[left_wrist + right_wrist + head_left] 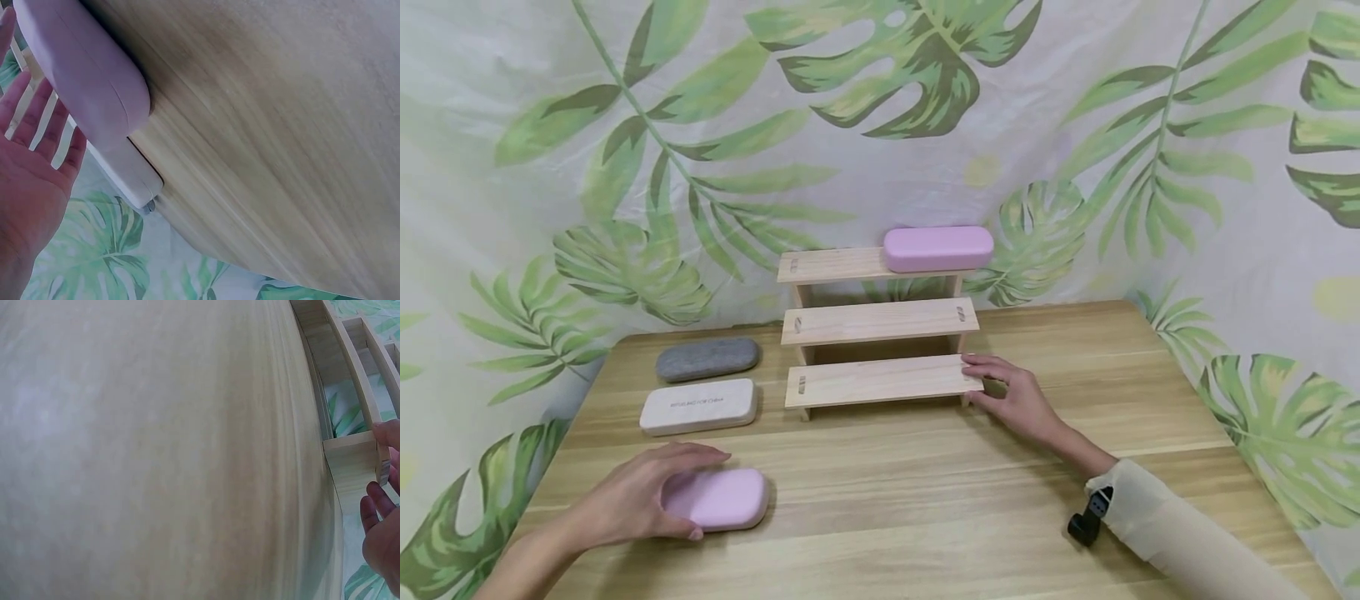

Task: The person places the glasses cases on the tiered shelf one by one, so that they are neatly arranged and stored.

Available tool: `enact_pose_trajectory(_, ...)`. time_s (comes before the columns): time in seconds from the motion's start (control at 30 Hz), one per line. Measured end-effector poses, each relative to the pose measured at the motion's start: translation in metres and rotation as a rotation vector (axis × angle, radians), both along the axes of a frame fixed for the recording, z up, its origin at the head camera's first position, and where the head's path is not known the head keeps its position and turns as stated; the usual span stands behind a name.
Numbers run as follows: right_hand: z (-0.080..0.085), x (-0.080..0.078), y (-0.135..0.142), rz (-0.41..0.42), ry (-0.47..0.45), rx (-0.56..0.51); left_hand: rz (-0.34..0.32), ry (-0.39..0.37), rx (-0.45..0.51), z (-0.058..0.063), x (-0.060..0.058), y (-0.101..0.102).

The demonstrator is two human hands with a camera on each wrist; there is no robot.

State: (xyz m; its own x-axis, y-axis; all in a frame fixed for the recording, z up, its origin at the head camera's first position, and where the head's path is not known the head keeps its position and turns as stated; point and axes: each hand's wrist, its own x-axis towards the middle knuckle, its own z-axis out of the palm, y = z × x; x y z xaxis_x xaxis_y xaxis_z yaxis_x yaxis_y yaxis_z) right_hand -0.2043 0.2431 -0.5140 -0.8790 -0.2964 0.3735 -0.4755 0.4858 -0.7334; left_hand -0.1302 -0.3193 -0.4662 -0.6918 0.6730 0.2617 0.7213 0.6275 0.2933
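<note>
A pink glasses case lies on the table at the front left. My left hand is around its left end, thumb at the near side and fingers along the far side. In the left wrist view those fingers look straight and spread beside the pink case. A three-step wooden display stand stands at the table's back. With thumb and fingers, my right hand grips the right end of its lowest shelf; the right wrist view shows the fingers at the shelf end. A second pink-purple glasses case rests on the top shelf's right side.
Left of the stand, a grey fabric glasses case lies behind a white case with small print. A leaf-patterned sheet hangs close behind the stand and around the wooden table.
</note>
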Motion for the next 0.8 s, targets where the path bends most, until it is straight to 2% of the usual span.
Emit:
enact_pose_trajectory(0.17, -0.0003, -0.0004, -0.0005, 0.004, 0.017, 0.000, 0.012, -0.014, -0.029, -0.0012, 0.0028, -0.0027)
enact_pose_trajectory(0.43, 0.0000, 0.0005, -0.0004, 0.010, 0.014, -0.008, -0.025, -0.040, -0.032, -0.0042, 0.0001, -0.0028)
enact_pose_trajectory(0.8, -0.0017, 0.0001, -0.0010, 0.016, 0.046, -0.014, -0.024, -0.010, -0.026, -0.0088, 0.0054, -0.0056)
